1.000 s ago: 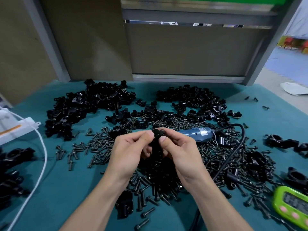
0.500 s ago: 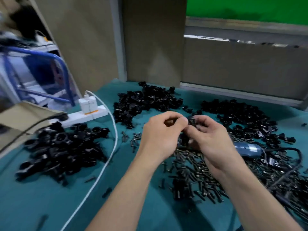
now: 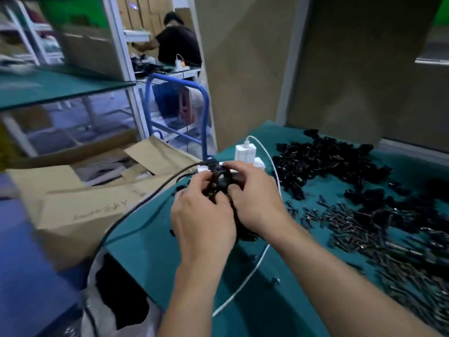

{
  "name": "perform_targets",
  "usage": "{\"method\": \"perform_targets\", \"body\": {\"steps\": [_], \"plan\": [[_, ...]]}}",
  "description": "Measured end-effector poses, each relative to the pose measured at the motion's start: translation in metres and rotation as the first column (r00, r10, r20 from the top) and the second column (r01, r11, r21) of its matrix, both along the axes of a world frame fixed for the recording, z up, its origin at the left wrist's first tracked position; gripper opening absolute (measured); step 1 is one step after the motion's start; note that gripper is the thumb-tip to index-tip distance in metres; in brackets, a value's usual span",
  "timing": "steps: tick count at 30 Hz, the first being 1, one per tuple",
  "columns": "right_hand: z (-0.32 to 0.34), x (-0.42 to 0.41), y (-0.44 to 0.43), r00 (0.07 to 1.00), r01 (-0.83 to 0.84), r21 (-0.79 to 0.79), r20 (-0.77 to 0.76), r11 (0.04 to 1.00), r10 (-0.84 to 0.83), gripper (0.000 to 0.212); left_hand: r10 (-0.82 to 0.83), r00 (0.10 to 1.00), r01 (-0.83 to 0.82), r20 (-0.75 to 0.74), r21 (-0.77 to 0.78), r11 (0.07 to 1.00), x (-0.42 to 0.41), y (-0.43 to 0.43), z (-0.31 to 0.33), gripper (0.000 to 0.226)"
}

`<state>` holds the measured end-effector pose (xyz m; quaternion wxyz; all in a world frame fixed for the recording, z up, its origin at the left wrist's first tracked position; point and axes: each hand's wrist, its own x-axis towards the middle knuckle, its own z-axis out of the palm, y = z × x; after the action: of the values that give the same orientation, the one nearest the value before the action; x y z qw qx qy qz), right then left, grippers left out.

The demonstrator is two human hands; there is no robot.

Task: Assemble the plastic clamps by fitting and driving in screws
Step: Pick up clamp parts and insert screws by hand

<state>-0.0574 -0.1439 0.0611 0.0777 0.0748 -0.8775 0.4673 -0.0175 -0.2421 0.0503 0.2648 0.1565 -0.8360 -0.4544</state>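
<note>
left hand: curled round clamp
right hand: pinches its other side
clamp: held over table left edge
step: likely mating halves; align bores squarely first, fitted screw not discernible
screws: loose heap, right

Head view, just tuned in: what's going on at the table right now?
A person's left grip and right grip together hold one black plastic clamp near the left edge of the teal table. Heaps of loose clamp parts and screws lie to the right. A white charger sits just beyond the hands. No screwdriver shows in this view.
</note>
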Motion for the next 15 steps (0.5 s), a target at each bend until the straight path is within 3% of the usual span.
{"method": "perform_targets", "body": {"steps": [3,5,10,15], "plan": [[-0.013,-0.020,-0.015,0.999,-0.050,0.264,0.029,0.963,0.043,0.054,-0.060,0.980,0.110,0.188,-0.269,0.957,-0.011,-0.011,-0.019,0.051],[-0.019,-0.032,-0.019,0.994,-0.087,0.340,0.091,0.936,0.059,0.048,-0.106,0.961,0.178,0.255,-0.278,0.944,-0.018,-0.016,-0.028,0.061],[-0.010,-0.038,-0.008,0.987,-0.111,0.267,0.142,0.957,0.075,0.060,-0.094,0.959,0.147,0.268,-0.185,0.972,-0.028,-0.022,-0.036,0.065],[-0.005,-0.018,0.060,0.995,0.068,0.169,0.054,0.983,-0.078,0.039,0.009,0.954,0.070,0.300,-0.252,0.965,-0.022,-0.020,-0.035,0.072]]}}
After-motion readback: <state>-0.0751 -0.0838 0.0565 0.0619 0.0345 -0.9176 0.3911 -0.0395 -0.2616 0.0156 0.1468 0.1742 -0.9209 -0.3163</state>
